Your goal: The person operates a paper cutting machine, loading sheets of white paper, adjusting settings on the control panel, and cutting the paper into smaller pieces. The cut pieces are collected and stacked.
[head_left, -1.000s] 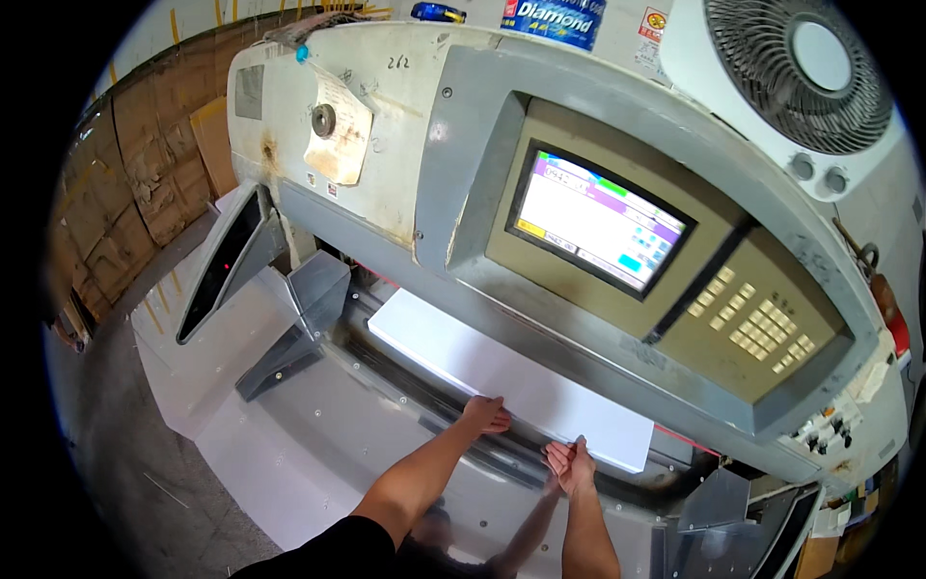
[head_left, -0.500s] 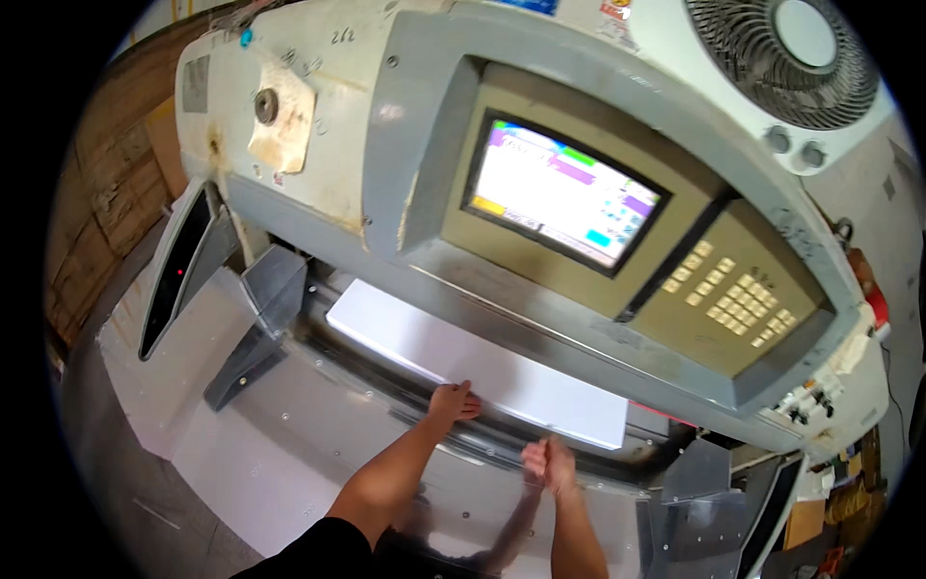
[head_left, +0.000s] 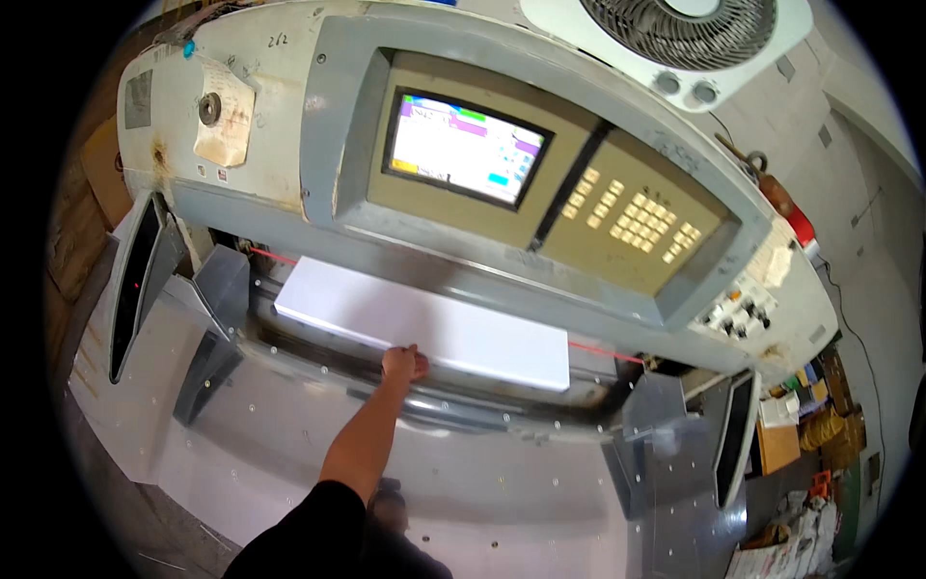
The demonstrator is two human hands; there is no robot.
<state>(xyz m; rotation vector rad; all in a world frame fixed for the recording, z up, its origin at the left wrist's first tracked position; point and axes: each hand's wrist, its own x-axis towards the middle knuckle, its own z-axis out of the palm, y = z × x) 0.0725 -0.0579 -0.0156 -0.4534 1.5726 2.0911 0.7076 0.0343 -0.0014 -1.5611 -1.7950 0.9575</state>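
Note:
A long, thick stack of white paper (head_left: 434, 323) lies crosswise in the slot of a grey cutting machine (head_left: 260, 207). My left hand (head_left: 405, 363) is at the stack's front edge, left of its middle. Its fingers are curled in, and the thumb side meets or nearly meets the paper. Nothing shows inside the curled fingers. A shadow falls over the paper just beyond the hand. My right hand is out of the picture.
A lit screen (head_left: 468, 145) and a keypad (head_left: 641, 220) face me above the slot. Red light lines (head_left: 608, 352) run beside the stack. Dark upright sensor bars (head_left: 138, 285) flank the metal table (head_left: 318, 434). A white fan (head_left: 675, 39) sits on top.
My right hand has left the picture. My left hand stays at the stack's front edge, its fingers curled. The whole view has shifted, moving the machine leftward and upward in the picture.

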